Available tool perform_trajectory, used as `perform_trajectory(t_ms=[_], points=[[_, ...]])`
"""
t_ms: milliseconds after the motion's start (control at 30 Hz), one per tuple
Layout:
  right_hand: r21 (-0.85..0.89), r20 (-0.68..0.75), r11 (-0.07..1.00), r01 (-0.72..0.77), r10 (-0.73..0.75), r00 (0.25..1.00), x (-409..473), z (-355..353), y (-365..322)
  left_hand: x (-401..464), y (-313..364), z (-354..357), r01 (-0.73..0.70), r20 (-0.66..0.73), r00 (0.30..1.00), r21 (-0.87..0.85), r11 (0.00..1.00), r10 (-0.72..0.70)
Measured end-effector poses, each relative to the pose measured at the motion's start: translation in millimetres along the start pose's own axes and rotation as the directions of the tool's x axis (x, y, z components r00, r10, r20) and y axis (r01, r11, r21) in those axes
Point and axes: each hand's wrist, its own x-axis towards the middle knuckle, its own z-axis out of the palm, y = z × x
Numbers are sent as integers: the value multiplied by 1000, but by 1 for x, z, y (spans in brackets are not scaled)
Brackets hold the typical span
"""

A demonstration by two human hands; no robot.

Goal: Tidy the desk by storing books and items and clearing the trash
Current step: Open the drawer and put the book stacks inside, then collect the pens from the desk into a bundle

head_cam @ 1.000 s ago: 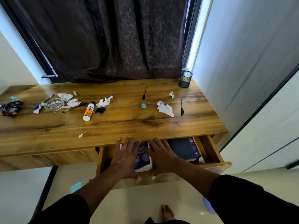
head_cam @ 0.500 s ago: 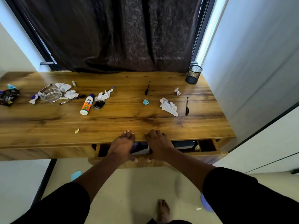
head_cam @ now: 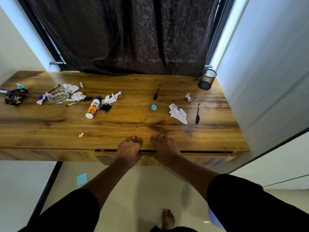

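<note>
— Two hands are laid on the drawer front, side by side: the left hand with fingers bunched and curled over the desk edge, the right hand flatter, fingers loosely bent; nothing is pinched in either.

— Is the drawer counted as closed?

— Nearly; only a thin dark slit is left above it; no books can be seen, so storing them is judged done.

— And what is left?

— Most of the clearing; beyond the left hand a plastic glue bottle, a clear glass dish and crumpled white tissues are scattered; beyond the right hand a creased paper, a small blue wad and two slim black pens are lying; far off that side a round mesh pen cup is standing; the wood is glossy and grained.
</note>
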Motion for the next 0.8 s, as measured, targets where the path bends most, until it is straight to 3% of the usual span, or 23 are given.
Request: perform_trajectory(t_ms=[367, 800], points=[[-193, 5, 955, 224, -228, 974, 20, 5, 17, 5, 5, 0, 46, -23, 999, 75, 996, -44], [-279, -154, 920, 276, -326, 933, 28, 32, 27, 11, 8, 17, 82, -148, 986, 63, 995, -72]])
